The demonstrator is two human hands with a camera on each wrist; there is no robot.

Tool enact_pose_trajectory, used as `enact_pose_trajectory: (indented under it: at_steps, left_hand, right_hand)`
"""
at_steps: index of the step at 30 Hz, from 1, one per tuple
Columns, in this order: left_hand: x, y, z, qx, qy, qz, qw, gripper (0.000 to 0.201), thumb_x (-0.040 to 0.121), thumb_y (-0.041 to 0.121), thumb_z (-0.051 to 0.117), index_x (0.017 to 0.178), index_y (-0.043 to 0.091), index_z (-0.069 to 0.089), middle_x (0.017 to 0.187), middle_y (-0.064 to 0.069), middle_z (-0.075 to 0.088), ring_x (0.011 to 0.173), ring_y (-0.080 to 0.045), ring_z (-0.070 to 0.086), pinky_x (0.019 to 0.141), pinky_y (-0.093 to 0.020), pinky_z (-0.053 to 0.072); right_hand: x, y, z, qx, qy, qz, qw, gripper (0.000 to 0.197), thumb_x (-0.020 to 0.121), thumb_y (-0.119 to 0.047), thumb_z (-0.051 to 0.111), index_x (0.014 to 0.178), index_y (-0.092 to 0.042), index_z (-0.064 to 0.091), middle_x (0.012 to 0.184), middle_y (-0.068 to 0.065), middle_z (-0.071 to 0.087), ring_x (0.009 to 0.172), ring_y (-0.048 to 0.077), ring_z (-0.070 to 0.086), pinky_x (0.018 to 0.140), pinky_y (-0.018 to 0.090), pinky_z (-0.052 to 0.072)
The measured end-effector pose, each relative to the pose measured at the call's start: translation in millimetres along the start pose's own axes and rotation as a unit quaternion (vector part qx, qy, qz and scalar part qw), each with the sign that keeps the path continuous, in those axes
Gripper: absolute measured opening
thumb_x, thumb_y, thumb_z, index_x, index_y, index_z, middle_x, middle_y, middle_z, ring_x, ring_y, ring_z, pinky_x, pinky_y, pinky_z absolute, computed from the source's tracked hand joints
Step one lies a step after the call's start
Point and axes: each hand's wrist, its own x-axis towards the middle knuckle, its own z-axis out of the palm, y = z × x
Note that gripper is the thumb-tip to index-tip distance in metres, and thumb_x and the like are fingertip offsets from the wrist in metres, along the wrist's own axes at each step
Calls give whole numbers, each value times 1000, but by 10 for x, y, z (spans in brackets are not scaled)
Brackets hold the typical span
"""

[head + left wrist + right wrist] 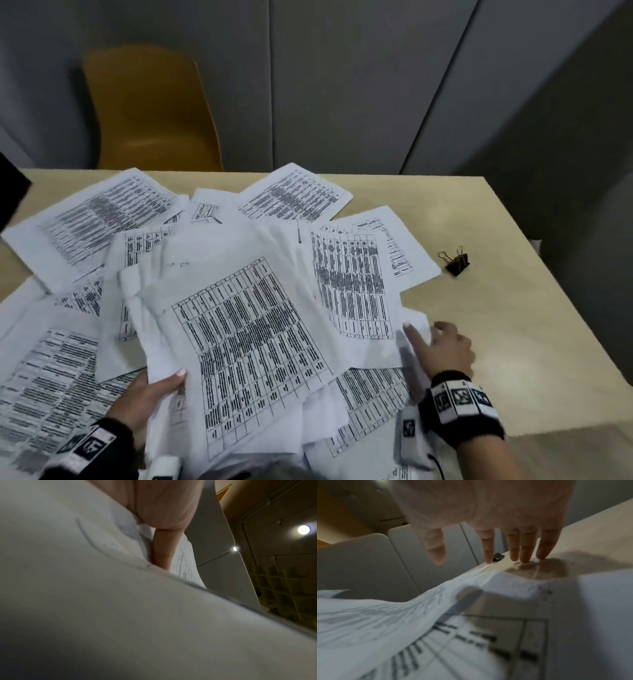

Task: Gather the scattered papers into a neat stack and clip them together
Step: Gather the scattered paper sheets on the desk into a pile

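Printed papers [239, 325] lie scattered and overlapping across the left and middle of the pale surface [513, 325], most showing dense tables of text. The left hand [144, 401] grips a thick, loosely gathered bundle [246, 342] at its near left edge, thumb on top of the sheets and the other fingers hidden beneath; in the left wrist view one finger [163, 550] runs between sheets, and pale paper fills most of that frame. The bundle is tilted and fanned, its edges not squared, and it overlies other sheets spread on the surface. The right hand [445, 349] is spread flat with straight fingers at the right edge of the pile, holding nothing; the right wrist view shows its fingertips [525, 559] down at the bare surface just past a paper corner, thumb raised apart from them, though blur hides whether the index tip meets the paper. A black binder clip [455, 262] with its wire handles up sits on bare surface to the right of the papers, apart from both hands; it also shows small beyond the fingertips in the right wrist view [498, 557]. A yellow chair [150, 109] stands behind the surface against grey panels [342, 85].
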Motion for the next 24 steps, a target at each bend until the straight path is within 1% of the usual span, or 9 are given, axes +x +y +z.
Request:
enact_pose_trajectory:
  at_steps: [3,5,7,10,12,14,16,20,24]
  left_hand:
    - [-218,188,116,-16,-11,9,1000,46,68,41,74,102,14,62,114,-10,66,103,-30,60,102,-46,36]
    - [-297,254,193,0,-12,10,1000,50,72,38,69,113,12,57,117,-7,61,113,-31,55,102,-46,34]
    - [-313,252,212,-3,-8,10,1000,58,76,33,69,125,7,50,123,-9,58,118,-31,50,104,-47,31]
    - [-282,239,227,-16,-6,9,1000,59,78,25,69,128,3,47,126,-14,58,114,-28,51,102,-42,31]
    - [-273,237,232,-14,-17,20,1000,45,85,18,63,124,2,49,117,-13,59,107,-25,50,99,-38,31]
    - [-271,221,226,-21,-15,27,999,35,86,16,61,118,6,51,110,-10,58,103,-23,50,98,-38,32]
    - [-288,228,230,-17,-12,33,999,35,84,17,63,116,8,53,111,-10,60,106,-25,52,102,-42,32]
    - [-262,231,260,-27,-13,48,998,30,84,4,61,114,-2,58,108,-17,65,101,-27,58,95,-35,37]
    - [-221,234,287,-4,-22,74,997,17,84,3,63,101,8,63,104,-11,66,101,-27,60,97,-37,39]
  right_hand:
    - [-45,-186,41,35,-53,10,998,95,69,-40,77,142,-18,20,141,23,27,127,42,34,103,52,35]
    - [-70,-320,99,94,-85,1,992,104,67,-29,80,144,-19,11,144,21,29,128,40,38,103,48,36]
    - [-52,-418,154,123,-88,13,988,94,67,-23,82,139,-11,21,136,22,45,120,36,49,98,41,41]
    - [-29,-457,251,111,-112,31,987,53,69,-17,80,111,2,53,107,21,66,90,29,62,83,35,52]
    - [-45,-451,285,118,-117,29,986,36,75,-15,73,105,2,61,93,18,68,80,27,64,75,32,53]
    - [-80,-441,247,111,-70,10,991,25,81,-15,65,103,-3,62,84,13,66,72,26,61,68,27,48]
    - [-108,-405,157,92,-20,-19,995,23,83,-16,61,104,-5,61,81,10,61,73,26,56,70,26,43]
    - [-145,-304,-89,81,31,-71,994,23,85,-11,58,107,-8,62,82,12,61,78,28,54,73,27,39]
    - [-143,-274,-305,50,59,-122,990,23,83,-9,57,105,-9,65,91,20,69,88,36,61,76,34,45]
